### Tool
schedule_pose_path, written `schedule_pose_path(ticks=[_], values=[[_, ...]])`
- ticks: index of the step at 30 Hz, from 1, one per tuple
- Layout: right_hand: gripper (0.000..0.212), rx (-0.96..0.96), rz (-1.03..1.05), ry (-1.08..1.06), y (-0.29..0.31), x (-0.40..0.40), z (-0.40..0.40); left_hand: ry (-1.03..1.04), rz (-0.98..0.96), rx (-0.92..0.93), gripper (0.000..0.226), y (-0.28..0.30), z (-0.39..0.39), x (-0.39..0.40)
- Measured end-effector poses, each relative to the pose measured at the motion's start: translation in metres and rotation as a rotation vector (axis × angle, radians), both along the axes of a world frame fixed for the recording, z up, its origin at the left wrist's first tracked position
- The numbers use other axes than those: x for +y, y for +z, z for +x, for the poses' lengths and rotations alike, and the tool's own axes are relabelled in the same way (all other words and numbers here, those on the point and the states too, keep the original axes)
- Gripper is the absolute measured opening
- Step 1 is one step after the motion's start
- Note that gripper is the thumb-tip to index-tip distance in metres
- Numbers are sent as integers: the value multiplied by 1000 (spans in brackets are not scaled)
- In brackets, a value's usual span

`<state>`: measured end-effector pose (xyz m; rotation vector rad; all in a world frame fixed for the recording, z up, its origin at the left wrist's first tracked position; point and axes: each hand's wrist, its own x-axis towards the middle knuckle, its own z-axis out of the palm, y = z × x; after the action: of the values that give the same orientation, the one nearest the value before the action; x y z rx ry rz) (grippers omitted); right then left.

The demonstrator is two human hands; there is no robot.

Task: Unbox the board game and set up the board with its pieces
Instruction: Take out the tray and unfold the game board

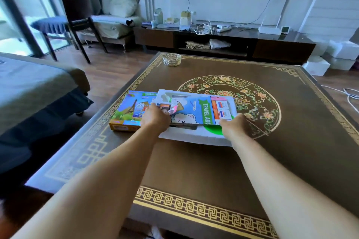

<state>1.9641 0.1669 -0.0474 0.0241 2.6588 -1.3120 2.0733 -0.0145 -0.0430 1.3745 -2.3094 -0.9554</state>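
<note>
The box is open, so the first part of the job looks done. The colourful cardboard box lid with the tower picture lies flat on the brown table with gold patterns, off to the left. The white box bottom sits just beside it, touching or lapping over its edge. The folded blue game board with a bear picture and green writing lies on top of the white box bottom, not opened out yet. No pieces are set out on the table, so most of the setting up is left to do. Both arms reach straight out. The left hand curls its fingers over the left edge of the board. The right hand pinches the board's near right corner. It looks like a lift is coming.
</note>
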Motion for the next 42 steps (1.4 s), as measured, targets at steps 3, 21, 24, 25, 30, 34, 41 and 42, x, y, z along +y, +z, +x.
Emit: schedule_pose_path(ticks=[3,21,24,25,30,34,41,42], values=[[39,-9,-3,58,-2,-38,0,24,-13,6,26,-3,5,-42],[64,18,-48,289,-34,-118,-2,43,-66,-22,39,-24,26,-131],[63,15,-37,287,-34,-113,8,19,-58,-63,39,-22,37,-125],[62,-1,-39,289,-33,-111,15,13,-55,-82,38,-21,42,-123],[63,-67,-118,281,-31,-98,60,1,-33,-149,39,-12,77,-107],[59,-58,-123,279,-33,-85,99,36,-9,-169,45,-6,108,-91],[54,-83,-119,262,-27,-61,128,41,17,-178,61,-9,141,-70],[54,-77,-121,267,-28,-59,132,36,22,-187,64,-9,145,-69]])
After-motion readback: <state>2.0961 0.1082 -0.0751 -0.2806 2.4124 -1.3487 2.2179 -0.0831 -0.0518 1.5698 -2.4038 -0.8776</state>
